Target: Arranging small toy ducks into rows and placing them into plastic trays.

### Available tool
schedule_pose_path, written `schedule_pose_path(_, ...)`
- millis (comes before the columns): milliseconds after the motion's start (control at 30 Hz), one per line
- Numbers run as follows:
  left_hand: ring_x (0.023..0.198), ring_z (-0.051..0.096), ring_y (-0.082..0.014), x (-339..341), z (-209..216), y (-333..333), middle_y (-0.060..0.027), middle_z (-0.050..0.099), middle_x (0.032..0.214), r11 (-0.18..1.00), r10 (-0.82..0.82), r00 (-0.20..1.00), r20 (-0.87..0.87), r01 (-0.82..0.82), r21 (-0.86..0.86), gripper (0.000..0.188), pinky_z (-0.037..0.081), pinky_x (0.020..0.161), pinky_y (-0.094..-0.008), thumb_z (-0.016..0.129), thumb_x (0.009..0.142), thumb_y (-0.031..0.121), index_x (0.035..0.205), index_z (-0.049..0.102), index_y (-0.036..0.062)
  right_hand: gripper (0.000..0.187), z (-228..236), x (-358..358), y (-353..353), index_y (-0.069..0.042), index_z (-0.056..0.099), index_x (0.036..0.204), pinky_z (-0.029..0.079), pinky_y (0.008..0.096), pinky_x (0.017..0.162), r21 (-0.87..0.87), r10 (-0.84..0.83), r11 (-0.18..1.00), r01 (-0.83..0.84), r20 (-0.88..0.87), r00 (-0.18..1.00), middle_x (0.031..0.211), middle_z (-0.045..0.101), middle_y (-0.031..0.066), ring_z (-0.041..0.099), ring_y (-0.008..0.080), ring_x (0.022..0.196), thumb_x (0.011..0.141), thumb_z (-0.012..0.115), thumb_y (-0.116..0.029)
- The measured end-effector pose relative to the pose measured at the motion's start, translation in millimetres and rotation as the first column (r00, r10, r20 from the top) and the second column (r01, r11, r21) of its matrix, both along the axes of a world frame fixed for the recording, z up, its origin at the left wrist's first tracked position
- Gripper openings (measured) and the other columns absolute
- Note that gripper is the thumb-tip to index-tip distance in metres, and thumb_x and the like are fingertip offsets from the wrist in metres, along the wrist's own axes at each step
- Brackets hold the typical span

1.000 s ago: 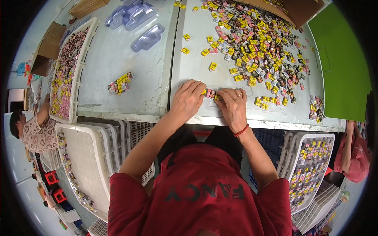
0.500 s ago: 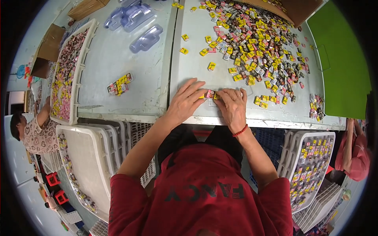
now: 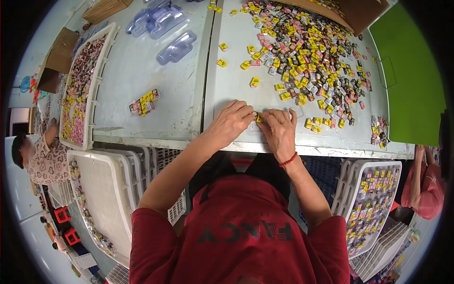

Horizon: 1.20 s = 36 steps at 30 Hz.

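Just inside the table's front edge, my two hands meet over a short row of small block-shaped pieces. My left hand [image 3: 232, 122] has its fingers bunched at the row's left end and covers part of it. My right hand [image 3: 280, 127] pinches at the other end, thumb and forefinger by a small yellow block [image 3: 258, 117]. A faint clear plastic edge shows around the fingers. Behind my hands spreads a large heap of loose small blocks [image 3: 307, 61] in yellow, pink, black and white. To the left lies a small cluster of blocks [image 3: 144, 102].
Clear plastic shells [image 3: 177, 47] lie at the back left. A white crate of blocks [image 3: 89, 85] stands at the table's left end. Beside a green board [image 3: 406, 75] lies a bagged bunch of blocks [image 3: 379, 130]. White crates [image 3: 104, 189] flank me below. Two other people work nearby.
My left hand has drawn in to the right, its spread fingers now bunched against the row and hiding the pink block. My right hand has barely moved.
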<state>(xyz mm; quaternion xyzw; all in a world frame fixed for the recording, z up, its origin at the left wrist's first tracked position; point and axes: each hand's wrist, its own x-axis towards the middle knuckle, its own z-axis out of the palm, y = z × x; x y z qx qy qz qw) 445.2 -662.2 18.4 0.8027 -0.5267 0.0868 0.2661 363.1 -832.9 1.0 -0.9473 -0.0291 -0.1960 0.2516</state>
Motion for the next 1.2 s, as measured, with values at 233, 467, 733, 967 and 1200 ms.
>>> schedule_pose_path(233, 0.104, 0.056, -0.0270, -9.1, 2.7, 1.6, -0.0107, 0.061, 0.098, 0.998, 0.052, 0.994, 0.096, -0.055, 0.031, 0.020, 0.047, 0.091, -0.0380, 0.061, 0.073, 0.004, 0.092, 0.065, -0.0028, 0.023, -1.5, -1.0, -8.8, -0.010, 0.069, 0.096, 0.033, 0.0484, 0.100, 0.001, -0.016, 1.000, 0.016, 0.006, 1.000, 0.097, 0.065, 0.0039, 0.059, 0.0224, 0.095, 0.074, 0.074, -0.013)
schedule_pose_path(467, 0.112, 0.055, -0.0270, -9.9, -0.9, 5.6, -0.0108, 0.062, 0.105, 0.998, -0.008, 0.994, 0.111, 0.000, 0.067, 0.025, 0.047, 0.095, -0.0391, 0.060, 0.077, 0.003, 0.101, 0.063, -0.0031, 0.022, 2.2, -4.2, -10.4, -0.010, 0.069, 0.096, 0.033, 0.0497, 0.100, -0.029, 0.006, 1.000, -0.005, 0.014, 1.000, 0.097, 0.065, 0.0045, 0.059, 0.0227, 0.094, 0.074, 0.074, -0.012)
schedule_pose_path(733, 0.131, 0.041, -0.0309, -28.6, -6.1, 12.5, -0.0153, 0.049, 0.135, 0.979, 0.050, 0.998, -0.047, -0.040, 0.202, 0.059, 0.033, 0.107, -0.0465, 0.066, 0.080, 0.024, 0.130, 0.048, -0.0040, 0.026, 7.8, -12.5, 5.0, -0.007, 0.066, 0.104, 0.030, 0.0524, 0.104, -0.178, -0.015, 0.984, 0.023, 0.048, 0.999, 0.105, 0.062, 0.0060, 0.056, 0.0248, 0.100, 0.080, 0.068, -0.017)
schedule_pose_path(967, 0.137, 0.033, -0.0325, -35.6, -10.4, 15.5, -0.0154, 0.038, 0.146, 0.964, 0.097, 0.992, -0.076, -0.075, 0.253, 0.072, 0.024, 0.110, -0.0486, 0.065, 0.082, 0.040, 0.135, 0.042, -0.0043, 0.039, 3.8, -22.2, 16.4, -0.003, 0.061, 0.116, 0.023, 0.0572, 0.107, -0.149, -0.011, 0.989, 0.008, -0.018, 1.000, 0.120, 0.055, 0.0085, 0.046, 0.0299, 0.118, 0.083, 0.065, -0.024)
schedule_pose_path(1200, 0.135, 0.035, -0.0331, -27.6, -6.0, 17.1, -0.0149, 0.039, 0.145, 0.964, 0.062, 0.996, -0.065, -0.043, 0.263, 0.071, 0.025, 0.110, -0.0498, 0.067, 0.080, 0.040, 0.134, 0.044, -0.0004, 0.030, 13.9, -17.4, 11.9, -0.004, 0.064, 0.112, 0.028, 0.0532, 0.103, -0.096, 0.075, 0.993, -0.072, 0.032, 0.997, 0.112, 0.060, 0.0083, 0.051, 0.0307, 0.111, 0.084, 0.065, -0.016)
